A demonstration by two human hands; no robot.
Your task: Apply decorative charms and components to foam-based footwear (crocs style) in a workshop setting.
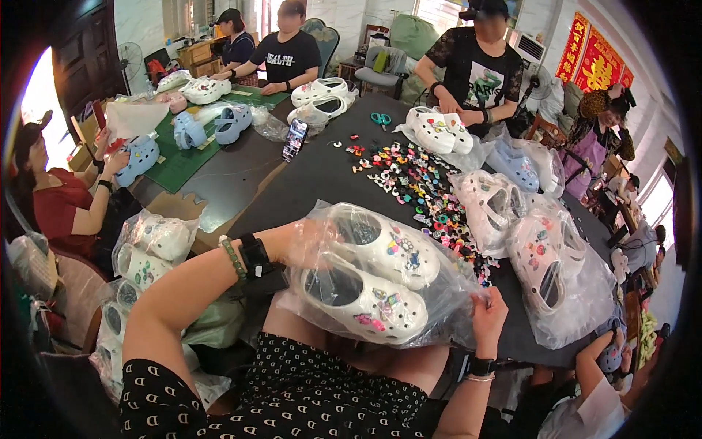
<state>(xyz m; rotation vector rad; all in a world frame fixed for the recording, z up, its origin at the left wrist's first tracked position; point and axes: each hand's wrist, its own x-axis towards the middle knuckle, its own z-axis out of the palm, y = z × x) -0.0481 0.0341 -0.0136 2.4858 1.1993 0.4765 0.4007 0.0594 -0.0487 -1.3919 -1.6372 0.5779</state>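
Single view, head-worn fisheye, left of a side-by-side pair. Looks down and forward over the wearer's lap onto a dark table; own forearms enter from the lower edge. Close range: bagged white clogs fill the centre. Edges bend and vignette black toward the rim. No second view, so no overlap.
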